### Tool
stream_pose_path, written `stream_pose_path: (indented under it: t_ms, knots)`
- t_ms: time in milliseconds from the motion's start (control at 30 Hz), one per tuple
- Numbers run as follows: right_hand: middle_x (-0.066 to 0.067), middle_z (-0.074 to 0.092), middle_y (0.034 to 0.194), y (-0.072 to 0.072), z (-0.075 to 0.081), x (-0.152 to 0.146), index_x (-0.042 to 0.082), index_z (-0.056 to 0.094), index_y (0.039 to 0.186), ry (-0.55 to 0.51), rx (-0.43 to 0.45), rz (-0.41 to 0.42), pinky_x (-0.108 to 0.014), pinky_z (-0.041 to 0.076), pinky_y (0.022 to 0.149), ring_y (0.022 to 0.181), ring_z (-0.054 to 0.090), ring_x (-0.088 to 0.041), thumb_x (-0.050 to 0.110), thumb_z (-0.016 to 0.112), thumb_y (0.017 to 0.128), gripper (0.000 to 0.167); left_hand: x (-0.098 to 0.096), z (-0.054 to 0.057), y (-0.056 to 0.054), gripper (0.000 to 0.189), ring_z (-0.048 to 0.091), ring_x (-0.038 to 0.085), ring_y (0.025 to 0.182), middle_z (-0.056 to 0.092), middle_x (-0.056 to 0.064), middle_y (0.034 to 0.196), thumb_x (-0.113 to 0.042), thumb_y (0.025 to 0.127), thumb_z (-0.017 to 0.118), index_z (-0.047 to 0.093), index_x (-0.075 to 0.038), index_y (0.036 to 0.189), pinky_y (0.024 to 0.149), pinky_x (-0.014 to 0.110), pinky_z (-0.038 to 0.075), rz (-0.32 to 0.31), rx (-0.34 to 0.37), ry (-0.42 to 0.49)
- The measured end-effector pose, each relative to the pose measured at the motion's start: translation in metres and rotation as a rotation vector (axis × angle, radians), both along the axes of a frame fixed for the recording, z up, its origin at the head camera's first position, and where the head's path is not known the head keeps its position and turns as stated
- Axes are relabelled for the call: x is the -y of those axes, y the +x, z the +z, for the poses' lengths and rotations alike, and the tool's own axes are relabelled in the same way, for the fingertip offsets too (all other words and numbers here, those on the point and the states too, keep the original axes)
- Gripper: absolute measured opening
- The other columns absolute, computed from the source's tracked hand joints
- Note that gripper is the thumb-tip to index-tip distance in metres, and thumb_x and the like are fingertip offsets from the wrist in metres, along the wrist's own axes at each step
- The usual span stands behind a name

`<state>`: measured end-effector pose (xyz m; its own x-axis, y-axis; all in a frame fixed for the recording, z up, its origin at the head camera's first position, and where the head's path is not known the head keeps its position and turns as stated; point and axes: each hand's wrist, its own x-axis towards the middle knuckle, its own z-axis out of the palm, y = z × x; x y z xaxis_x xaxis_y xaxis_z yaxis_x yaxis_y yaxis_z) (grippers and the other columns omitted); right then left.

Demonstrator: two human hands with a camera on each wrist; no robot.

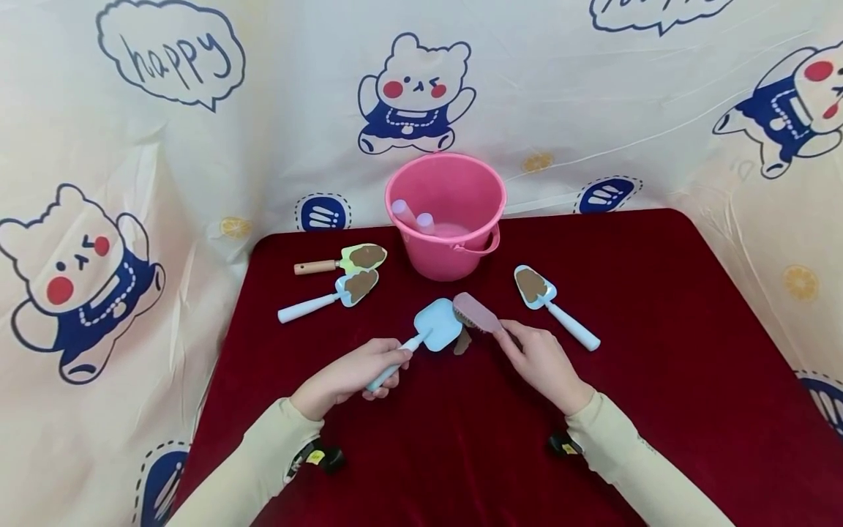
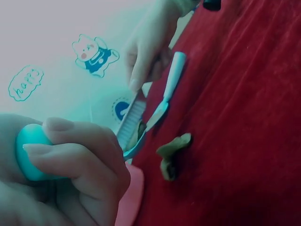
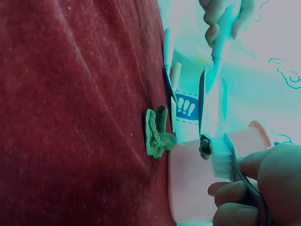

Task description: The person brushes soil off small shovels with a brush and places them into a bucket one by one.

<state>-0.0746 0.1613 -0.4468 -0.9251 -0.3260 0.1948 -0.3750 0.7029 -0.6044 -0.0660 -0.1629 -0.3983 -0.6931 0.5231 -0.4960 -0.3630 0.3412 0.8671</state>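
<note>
Left fingers (image 2: 87, 162) curled round blue shovel (image 1: 436, 326), right fingers (image 3: 231, 193) gripping pink brush (image 1: 476, 312) at shovel's edge

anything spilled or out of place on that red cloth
A brown clump lies loose on the red cloth near the blue shovel in the left hand. It looks odd, perhaps dropped: the other three shovels carry brown patches on them.

A: How is the light?
B: The head view is bright and even; the printed backdrop (image 1: 421, 102) looks pale, the red cloth (image 1: 461, 432) much darker.
A: And the wrist views?
B: Softer, with blue-green tint. The near left hand (image 2: 84, 174) appears greyish.
</note>
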Motion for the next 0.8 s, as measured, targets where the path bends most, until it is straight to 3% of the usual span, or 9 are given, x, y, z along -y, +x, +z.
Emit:
stream_pose_path:
  t_ms: [133,300,533,800]
  knots:
    - [0.005,0.070,0.082,-0.001,0.000,0.001,0.006,0.071,0.122,0.016,0.027,-0.010,-0.032,0.054,0.066,0.065,0.057,-0.005,0.026,0.058,0.108,0.027,0.006,0.005,-0.003,0.029,0.043,0.009,0.047,0.048,0.001,0.064,-0.025,0.111,0.044,0.049,0.002,0.102,0.042,0.020,0.031,0.015,-0.038,-0.049]
    - [0.007,0.057,0.068,0.000,0.003,-0.002,0.005,0.070,0.116,0.012,0.049,-0.045,-0.027,0.044,0.055,0.055,0.046,-0.006,0.024,0.059,0.108,0.024,0.012,0.007,-0.005,0.029,0.043,0.009,0.048,0.049,0.002,0.064,-0.025,0.112,0.044,0.048,0.003,0.104,0.042,0.020,0.032,0.054,-0.069,-0.057]
    - [0.005,0.048,0.062,0.003,0.001,-0.006,0.008,0.064,0.103,0.010,0.108,-0.076,-0.026,0.038,0.049,0.051,0.042,-0.008,0.027,0.057,0.108,0.021,0.011,0.006,-0.005,0.029,0.043,0.009,0.048,0.049,0.002,0.065,-0.024,0.112,0.043,0.048,0.004,0.105,0.042,0.020,0.032,0.049,-0.058,-0.044]
    - [0.002,0.049,0.063,0.004,0.002,-0.005,0.007,0.062,0.105,0.001,0.132,-0.077,-0.026,0.040,0.050,0.052,0.043,-0.008,0.026,0.055,0.109,0.021,0.000,0.004,-0.002,0.032,0.043,0.009,0.047,0.050,0.001,0.065,-0.026,0.112,0.042,0.047,0.005,0.105,0.042,0.020,0.032,0.009,-0.021,0.032]
